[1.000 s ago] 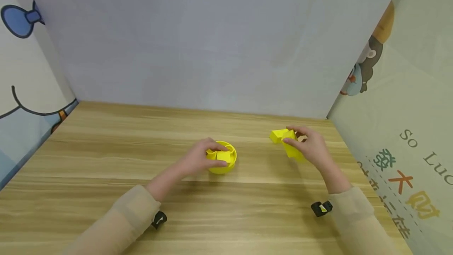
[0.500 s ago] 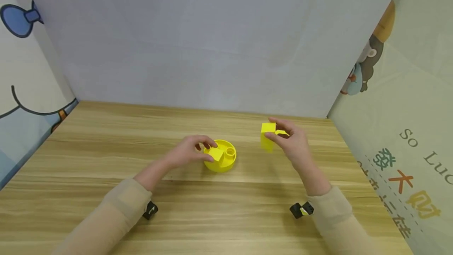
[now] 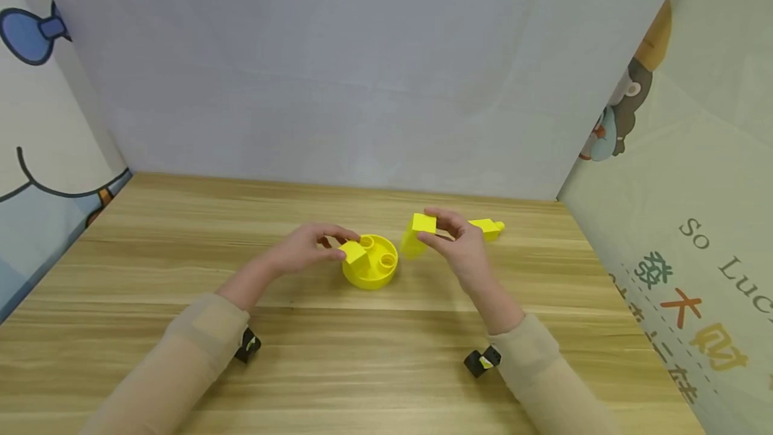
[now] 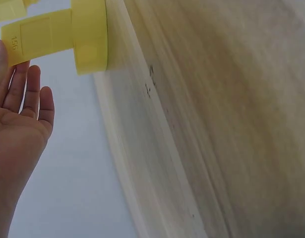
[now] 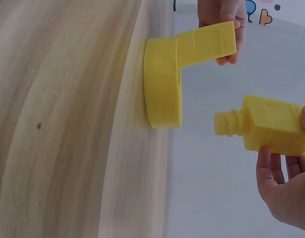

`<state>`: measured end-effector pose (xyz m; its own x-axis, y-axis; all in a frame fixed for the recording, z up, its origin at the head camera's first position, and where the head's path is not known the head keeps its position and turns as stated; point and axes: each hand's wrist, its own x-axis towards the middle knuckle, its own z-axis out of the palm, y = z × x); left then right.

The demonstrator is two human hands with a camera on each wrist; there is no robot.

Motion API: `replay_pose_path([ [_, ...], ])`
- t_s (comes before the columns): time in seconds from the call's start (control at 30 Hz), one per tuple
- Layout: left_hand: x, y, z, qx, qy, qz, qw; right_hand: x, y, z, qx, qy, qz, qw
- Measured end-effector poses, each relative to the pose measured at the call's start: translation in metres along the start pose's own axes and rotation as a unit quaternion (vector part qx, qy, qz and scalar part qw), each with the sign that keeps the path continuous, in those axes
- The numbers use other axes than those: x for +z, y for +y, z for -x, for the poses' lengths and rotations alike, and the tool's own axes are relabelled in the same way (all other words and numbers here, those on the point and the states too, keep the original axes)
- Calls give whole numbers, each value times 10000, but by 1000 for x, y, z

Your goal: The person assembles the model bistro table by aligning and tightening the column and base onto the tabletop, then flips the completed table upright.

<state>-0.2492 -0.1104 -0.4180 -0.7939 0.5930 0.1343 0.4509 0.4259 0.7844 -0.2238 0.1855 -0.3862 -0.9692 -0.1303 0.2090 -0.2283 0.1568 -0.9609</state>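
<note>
In the head view, my left hand (image 3: 304,247) pinches the top of a yellow rectangular block (image 3: 353,253), which leans left in a round yellow base (image 3: 371,280). Two round sockets show inside the base. The left wrist view has the same block (image 4: 45,35) rising out of the base (image 4: 90,39). My right hand (image 3: 464,247) pinches a yellow bottle-shaped piece (image 3: 417,233) just right of the base. Its ridged neck points down towards the table, as the right wrist view shows with the bottle-shaped piece (image 5: 274,124) apart from the base (image 5: 162,87).
Another yellow piece (image 3: 484,228) with a small knobbed end lies behind the right hand on the wooden table (image 3: 290,368). A pale cloth wall (image 3: 338,86) stands along the back, with printed cloths at both sides.
My right hand has carried the bottle-shaped piece left, from the far right to beside the base. My left hand has shifted slightly left, its block now leaning, and the base's sockets have come into view.
</note>
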Motion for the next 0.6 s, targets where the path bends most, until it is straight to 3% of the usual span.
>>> replay_pose_path([
  [0.3, -11, -3, 2, -318, -237, 771, 9962, 22, 13, -7, 53, -144, 56, 9999],
  [0.6, -15, -8, -2, -528, -181, 1376, 9889, 33, 17, -8, 349, -282, 338, 9984],
])
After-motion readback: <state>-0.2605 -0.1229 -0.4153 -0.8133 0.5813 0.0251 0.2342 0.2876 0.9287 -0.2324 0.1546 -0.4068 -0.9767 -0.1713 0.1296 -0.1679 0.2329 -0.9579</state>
